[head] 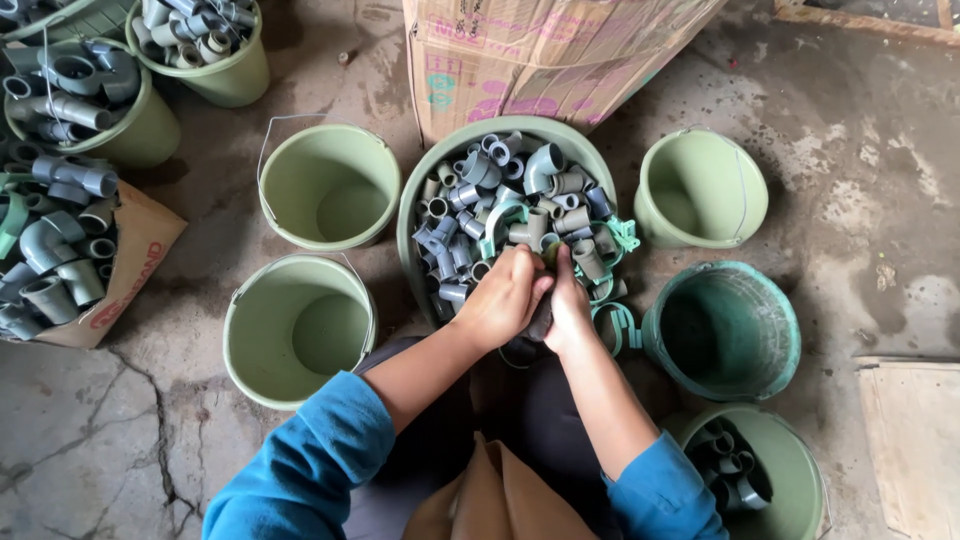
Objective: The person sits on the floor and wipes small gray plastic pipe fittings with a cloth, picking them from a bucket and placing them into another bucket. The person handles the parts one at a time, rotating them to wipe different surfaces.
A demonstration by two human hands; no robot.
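We bring our left hand [503, 297] and right hand [568, 305] together, both grasping one dark pipe fitting [541, 318] over the near rim of the big basin [420, 190] of grey fittings [500, 200]. Empty green buckets [300, 330] flank our hands.

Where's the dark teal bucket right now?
The dark teal bucket sits right of the hands, below an empty light green bucket and above one holding grey fittings.

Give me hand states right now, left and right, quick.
Left hand: fingers closed around a grey pipe fitting over the middle basin.
Right hand: fingers closed on the same fitting, pressed against the left hand.
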